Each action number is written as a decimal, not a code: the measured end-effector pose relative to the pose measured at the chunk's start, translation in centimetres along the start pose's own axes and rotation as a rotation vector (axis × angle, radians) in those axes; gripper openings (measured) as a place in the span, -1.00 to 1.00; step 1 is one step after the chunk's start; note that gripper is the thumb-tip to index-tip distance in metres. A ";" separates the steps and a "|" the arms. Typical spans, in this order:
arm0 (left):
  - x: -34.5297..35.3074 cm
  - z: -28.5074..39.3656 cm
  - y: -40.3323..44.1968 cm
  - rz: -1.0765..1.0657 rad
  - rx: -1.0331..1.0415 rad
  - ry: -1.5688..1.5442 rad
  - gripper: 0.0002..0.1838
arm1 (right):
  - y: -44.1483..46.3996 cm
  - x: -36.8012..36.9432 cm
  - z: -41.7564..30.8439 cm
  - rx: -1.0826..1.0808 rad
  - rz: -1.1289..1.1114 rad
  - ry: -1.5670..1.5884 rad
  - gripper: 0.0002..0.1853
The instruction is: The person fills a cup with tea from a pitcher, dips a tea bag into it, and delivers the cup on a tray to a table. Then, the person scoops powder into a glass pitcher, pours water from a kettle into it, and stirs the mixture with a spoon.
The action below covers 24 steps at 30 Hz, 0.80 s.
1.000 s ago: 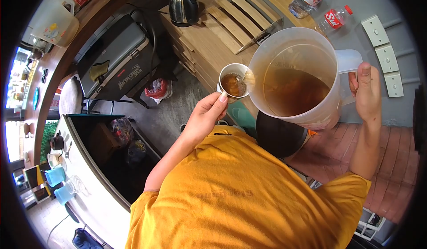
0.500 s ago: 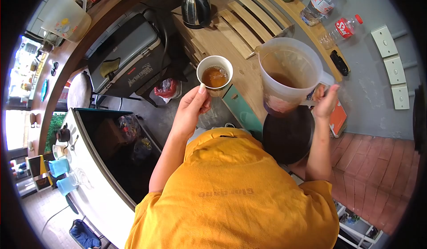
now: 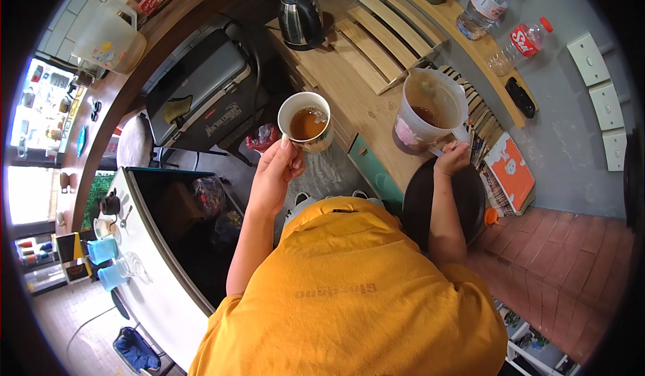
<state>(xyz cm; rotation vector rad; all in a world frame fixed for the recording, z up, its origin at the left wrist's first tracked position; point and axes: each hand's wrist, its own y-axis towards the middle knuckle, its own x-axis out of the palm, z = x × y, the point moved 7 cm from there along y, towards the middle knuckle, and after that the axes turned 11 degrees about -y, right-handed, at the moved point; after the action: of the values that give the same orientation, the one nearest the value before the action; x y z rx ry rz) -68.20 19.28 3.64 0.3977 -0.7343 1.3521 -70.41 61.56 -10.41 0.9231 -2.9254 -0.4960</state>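
Observation:
My left hand (image 3: 275,174) is closed on a white cup (image 3: 321,142) with a printed pattern, held upright and partly filled with brown liquid. On the right, my right hand (image 3: 451,159) grips the handle of a translucent plastic pitcher (image 3: 424,117) with a pink flower on its side. Brown liquid shows inside the pitcher, which is nearly upright over the edge of the wooden cabinet top (image 3: 336,67). The cup and the pitcher are apart. Whether the pitcher rests on the wood cannot be told.
A kettle (image 3: 299,20) and a slatted wooden rack (image 3: 386,37) stand on the cabinet. Two bottles (image 3: 485,7) are on the wall shelf. A round black seat (image 3: 420,205) is below my right forearm. A grey cooler (image 3: 201,94) stands to the left.
The pitcher has been tilted back, moved away from the cup and lowered toward the cabinet. My left hand has drawn the cup left. No liquid runs between them now.

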 end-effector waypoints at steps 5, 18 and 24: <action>-0.1 -0.6 0.2 0.007 -0.022 -0.006 -0.66 | 0.5 -0.5 2.2 -0.009 0.038 0.018 -0.49; 0.0 -0.1 2.5 -0.020 -0.032 -0.034 -0.67 | -1.4 -3.1 0.4 -0.108 0.100 -0.030 -0.67; -2.2 2.4 2.5 -0.113 -0.057 0.006 -0.65 | -4.0 -1.6 -10.9 -0.369 0.375 -0.261 -0.74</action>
<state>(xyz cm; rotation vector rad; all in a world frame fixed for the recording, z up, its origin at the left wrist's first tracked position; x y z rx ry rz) -71.36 16.61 3.49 0.3841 -0.7330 1.2228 -65.48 56.23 -1.20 0.2766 -2.9591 -1.1437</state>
